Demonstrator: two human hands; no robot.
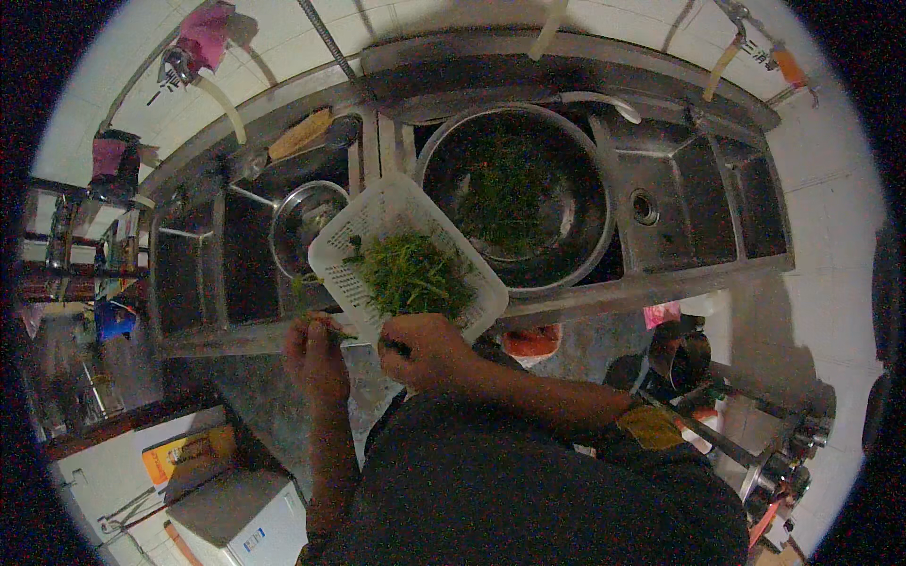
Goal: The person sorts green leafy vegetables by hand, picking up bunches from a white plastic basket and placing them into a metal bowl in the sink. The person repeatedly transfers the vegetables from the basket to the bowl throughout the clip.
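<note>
A white perforated plastic basket [486, 294] sits tilted across the sink's front edge, between the left basin and the large metal bowl. Cut-looking green leafy herbs [415, 274] are heaped inside it. My left hand [318, 358] is just off the basket's near left corner, its fingers pinched on a thin green sprig [342, 335]. Closed and curled, my right hand [425, 351] is at the basket's near edge, beside the heap; what it holds, if anything, is hidden. More greens [505, 189] lie in the large round metal bowl [604, 212], in dim light.
A smaller metal bowl [283, 231] stands in the left sink, with a wooden-looking brush or board [300, 134] behind it. On the right is a sink basin with a drain [645, 208]. A red container [531, 341] is below the sink edge; a white box [260, 528] stands at lower left.
</note>
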